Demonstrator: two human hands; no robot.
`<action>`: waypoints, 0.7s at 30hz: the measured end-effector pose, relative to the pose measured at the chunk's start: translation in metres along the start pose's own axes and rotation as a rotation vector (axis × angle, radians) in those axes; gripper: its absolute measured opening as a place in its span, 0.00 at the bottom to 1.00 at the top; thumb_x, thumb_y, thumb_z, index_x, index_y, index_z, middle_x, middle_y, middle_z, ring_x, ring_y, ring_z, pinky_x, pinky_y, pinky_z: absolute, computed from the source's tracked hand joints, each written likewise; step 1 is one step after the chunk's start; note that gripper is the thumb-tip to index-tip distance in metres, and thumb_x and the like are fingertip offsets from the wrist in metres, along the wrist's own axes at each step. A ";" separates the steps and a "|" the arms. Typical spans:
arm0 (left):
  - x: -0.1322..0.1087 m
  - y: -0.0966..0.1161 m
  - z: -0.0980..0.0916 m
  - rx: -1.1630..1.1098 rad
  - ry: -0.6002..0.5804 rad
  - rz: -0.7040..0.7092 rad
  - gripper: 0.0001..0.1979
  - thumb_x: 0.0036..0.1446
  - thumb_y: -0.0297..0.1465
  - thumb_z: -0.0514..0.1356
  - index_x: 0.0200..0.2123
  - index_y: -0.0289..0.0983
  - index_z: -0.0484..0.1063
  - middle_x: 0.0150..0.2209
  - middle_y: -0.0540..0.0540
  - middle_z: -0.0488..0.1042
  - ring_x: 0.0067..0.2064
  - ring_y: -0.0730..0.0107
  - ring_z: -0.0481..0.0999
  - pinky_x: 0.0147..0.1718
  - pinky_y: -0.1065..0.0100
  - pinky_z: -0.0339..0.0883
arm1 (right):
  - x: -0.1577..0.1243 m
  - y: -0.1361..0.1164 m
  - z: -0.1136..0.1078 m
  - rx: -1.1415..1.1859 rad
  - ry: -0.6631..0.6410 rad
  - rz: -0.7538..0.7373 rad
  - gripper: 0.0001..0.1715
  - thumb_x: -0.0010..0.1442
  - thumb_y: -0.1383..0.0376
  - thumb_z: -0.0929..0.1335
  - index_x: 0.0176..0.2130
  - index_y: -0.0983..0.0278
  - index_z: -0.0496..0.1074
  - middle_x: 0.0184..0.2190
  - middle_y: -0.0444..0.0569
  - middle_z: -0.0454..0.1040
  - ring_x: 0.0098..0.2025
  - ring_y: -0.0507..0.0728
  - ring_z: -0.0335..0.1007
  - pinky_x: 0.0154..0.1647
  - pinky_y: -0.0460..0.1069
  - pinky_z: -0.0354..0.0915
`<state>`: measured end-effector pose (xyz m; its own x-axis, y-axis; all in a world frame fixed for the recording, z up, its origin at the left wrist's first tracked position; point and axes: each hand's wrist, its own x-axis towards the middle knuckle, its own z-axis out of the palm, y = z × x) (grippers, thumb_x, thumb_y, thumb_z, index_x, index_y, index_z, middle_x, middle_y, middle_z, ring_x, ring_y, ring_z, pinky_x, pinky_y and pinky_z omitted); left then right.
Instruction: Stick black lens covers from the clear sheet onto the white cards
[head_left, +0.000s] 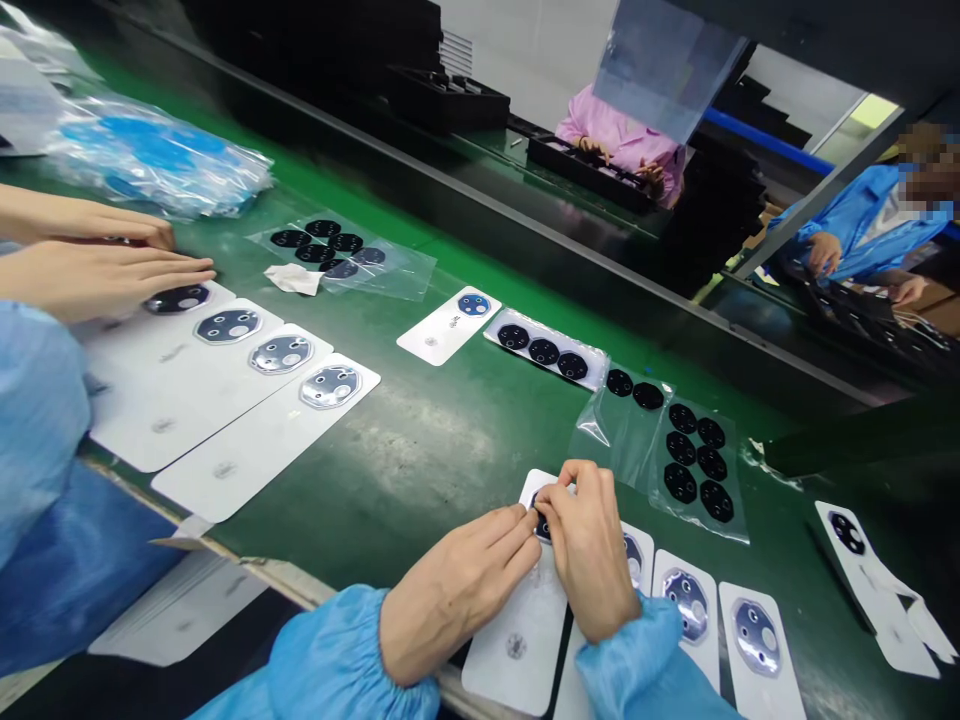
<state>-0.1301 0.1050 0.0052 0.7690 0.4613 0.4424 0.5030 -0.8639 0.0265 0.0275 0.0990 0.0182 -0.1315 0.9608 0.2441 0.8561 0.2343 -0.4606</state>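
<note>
Near the table's front edge a white phone back panel (517,640) lies under both my hands, with a small round print low on it. A black camera-cover sticker (543,532) at its upper end is partly hidden by my fingers. My left hand (465,575) lies stretched over the panel, its fingertips touching the sticker's left side. My right hand (589,545) is closed in a pinch on the sticker from above. Beside it to the right lie more white panels with shiny octagonal camera areas, one in the middle (664,590) and one at the end (731,640).
Clear sheets of black stickers (697,465) lie beyond my hands, near a strip of three (544,352) and a single panel (435,340). At left, a co-worker's hands (112,265) rest over a row of panels (247,440). Blue-and-clear plastic bags (157,150) lie behind. Other people work across the partition.
</note>
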 end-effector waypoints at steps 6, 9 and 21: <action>0.000 0.000 0.001 0.014 0.000 0.004 0.18 0.61 0.17 0.40 0.32 0.31 0.68 0.38 0.39 0.75 0.42 0.65 0.75 0.40 0.65 0.73 | 0.000 0.000 0.001 -0.007 0.005 0.009 0.12 0.60 0.75 0.60 0.31 0.64 0.68 0.37 0.51 0.60 0.39 0.58 0.57 0.37 0.53 0.61; 0.000 0.000 0.002 0.020 -0.008 0.012 0.18 0.61 0.16 0.40 0.32 0.31 0.67 0.37 0.39 0.75 0.42 0.64 0.75 0.40 0.64 0.73 | 0.004 0.003 0.004 0.021 -0.017 0.021 0.13 0.59 0.76 0.60 0.29 0.63 0.69 0.36 0.50 0.61 0.39 0.57 0.57 0.37 0.53 0.61; 0.000 -0.003 -0.001 -0.050 0.106 0.022 0.15 0.62 0.18 0.42 0.36 0.31 0.67 0.39 0.41 0.76 0.43 0.67 0.74 0.46 0.67 0.70 | -0.066 0.129 -0.123 -0.035 0.268 0.538 0.14 0.59 0.58 0.61 0.37 0.61 0.72 0.37 0.49 0.74 0.36 0.58 0.70 0.38 0.52 0.65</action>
<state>-0.1325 0.1075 0.0062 0.7323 0.4209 0.5353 0.4645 -0.8836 0.0592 0.2084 0.0473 0.0479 0.4518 0.8709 0.1936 0.7840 -0.2841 -0.5519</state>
